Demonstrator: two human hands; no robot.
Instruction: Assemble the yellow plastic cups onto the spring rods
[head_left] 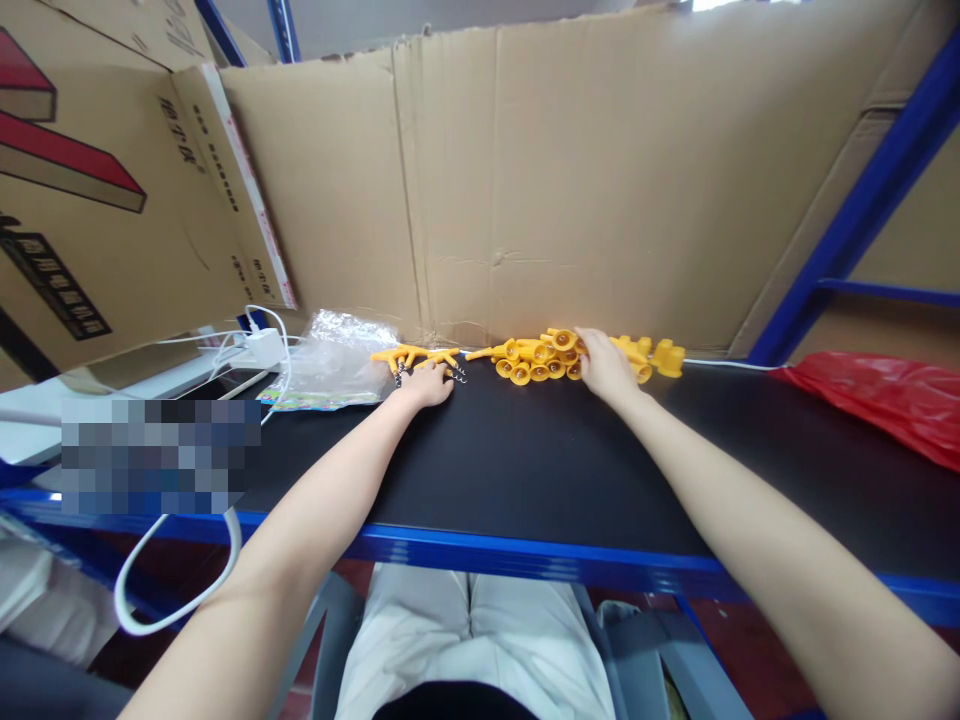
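My left hand [429, 385] rests, fingers apart, on a row of thin yellow branched pieces [405, 354] by the cardboard wall. Small black-and-white coils [459, 372] show around its fingers. To the right lies a heap of yellow funnel-shaped pieces [538, 354], most with their round open ends facing me. My right hand [609, 370] is on the right part of this heap, its fingers bent around a funnel-shaped piece and partly hidden. More yellow pieces [666, 357] with blocky ends stick out just beyond that hand.
A clear plastic bag [330, 360] lies left of my left hand. Farther left are a phone [236, 383], a white charger [266, 346] with cables, and a blurred patch. A red plastic bag [877, 400] lies at right. Cardboard [600, 180] stands behind the black tabletop [525, 470].
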